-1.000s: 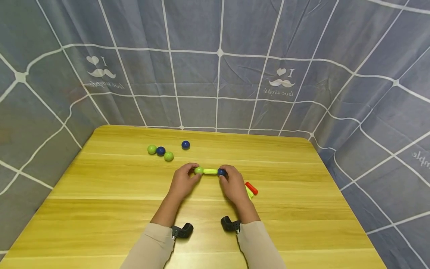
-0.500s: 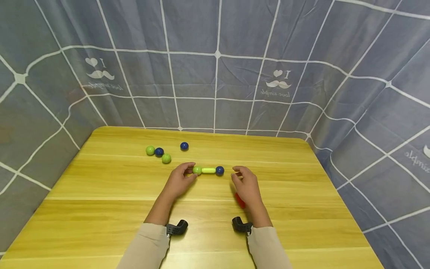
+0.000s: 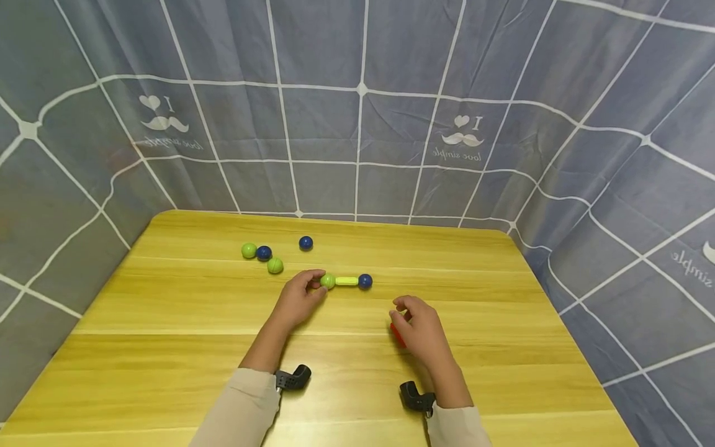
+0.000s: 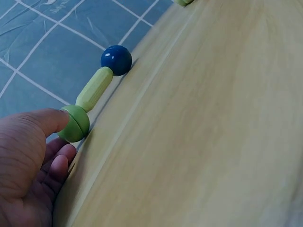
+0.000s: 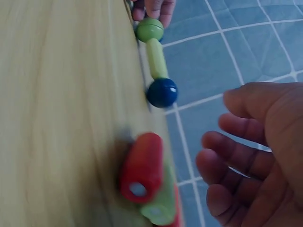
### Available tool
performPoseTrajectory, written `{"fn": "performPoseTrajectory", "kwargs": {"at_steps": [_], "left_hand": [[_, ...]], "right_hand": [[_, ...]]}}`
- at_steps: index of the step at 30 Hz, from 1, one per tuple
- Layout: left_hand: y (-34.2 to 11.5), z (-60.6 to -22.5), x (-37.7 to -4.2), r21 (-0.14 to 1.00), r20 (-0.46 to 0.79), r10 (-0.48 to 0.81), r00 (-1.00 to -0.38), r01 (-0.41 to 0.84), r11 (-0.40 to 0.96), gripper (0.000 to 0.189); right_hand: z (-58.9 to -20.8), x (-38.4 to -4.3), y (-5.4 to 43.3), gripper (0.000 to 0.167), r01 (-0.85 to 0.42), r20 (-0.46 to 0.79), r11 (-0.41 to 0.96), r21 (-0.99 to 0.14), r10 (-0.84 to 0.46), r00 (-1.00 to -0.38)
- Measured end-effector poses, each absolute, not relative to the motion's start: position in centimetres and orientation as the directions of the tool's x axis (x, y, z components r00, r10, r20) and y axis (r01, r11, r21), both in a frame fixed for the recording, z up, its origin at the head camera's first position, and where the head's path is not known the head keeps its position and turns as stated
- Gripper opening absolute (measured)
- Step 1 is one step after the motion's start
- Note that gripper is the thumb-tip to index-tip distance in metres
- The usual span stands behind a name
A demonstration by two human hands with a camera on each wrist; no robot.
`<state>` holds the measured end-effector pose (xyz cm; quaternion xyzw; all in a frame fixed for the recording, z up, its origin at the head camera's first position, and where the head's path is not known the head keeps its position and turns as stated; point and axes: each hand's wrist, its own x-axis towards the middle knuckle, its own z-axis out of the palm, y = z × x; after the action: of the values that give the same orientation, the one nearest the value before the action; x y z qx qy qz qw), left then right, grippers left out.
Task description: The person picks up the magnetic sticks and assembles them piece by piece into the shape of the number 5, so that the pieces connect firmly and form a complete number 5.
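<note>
My left hand point(image 3: 298, 299) holds a green ball point(image 4: 75, 124) between thumb and fingers. A yellow-green magnetic-looking rod point(image 4: 94, 90) joins that ball to a dark blue ball point(image 4: 116, 60), the three lying in a row on the table. To the right, my right hand point(image 3: 422, 329) is held with loosely bent fingers and nothing between them. Beside and partly under it in the head view lies a red rod point(image 3: 398, 335). The right wrist view shows this red rod point(image 5: 143, 168) with a silver disc at its end, a yellow-green rod point(image 5: 163, 201) and more red behind.
Farther back on the wooden table point(image 3: 195, 347), a green ball point(image 3: 249, 250), a blue ball point(image 3: 264, 252) and another green ball point(image 3: 275, 266) sit close together. One more blue ball point(image 3: 305, 243) stands to their right. A grey gridded curtain point(image 3: 329, 124) hangs behind the table.
My right hand has let go of the blue ball and moved right, then back toward me, over by the rods. My left hand has stayed at the green ball.
</note>
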<state>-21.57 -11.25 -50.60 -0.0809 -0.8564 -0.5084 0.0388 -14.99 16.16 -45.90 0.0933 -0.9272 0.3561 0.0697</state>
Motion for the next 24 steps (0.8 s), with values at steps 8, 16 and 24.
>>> {"fn": "performPoseTrajectory", "kwargs": {"at_steps": [8, 16, 24], "left_hand": [[-11.12, -50.55, -21.55, 0.857, 0.15, 0.09, -0.985, 0.174, 0.485, 0.037], [-11.15, -50.57, -21.43, 0.856, 0.156, 0.081, -0.984, 0.176, 0.486, 0.037], [-11.05, -50.73, -21.57, 0.85, 0.167, 0.085, -0.982, 0.187, 0.493, 0.036]], "right_hand": [[-45.18, -14.15, 16.64, 0.008, -0.215, 0.135, 0.758, -0.615, -0.168, -0.977], [-45.43, -14.08, 16.69, 0.012, -0.22, 0.056, 0.779, -0.587, -0.232, -0.971], [-45.81, -14.24, 16.62, 0.015, -0.25, 0.049, 0.754, -0.607, -0.278, -0.959]]}}
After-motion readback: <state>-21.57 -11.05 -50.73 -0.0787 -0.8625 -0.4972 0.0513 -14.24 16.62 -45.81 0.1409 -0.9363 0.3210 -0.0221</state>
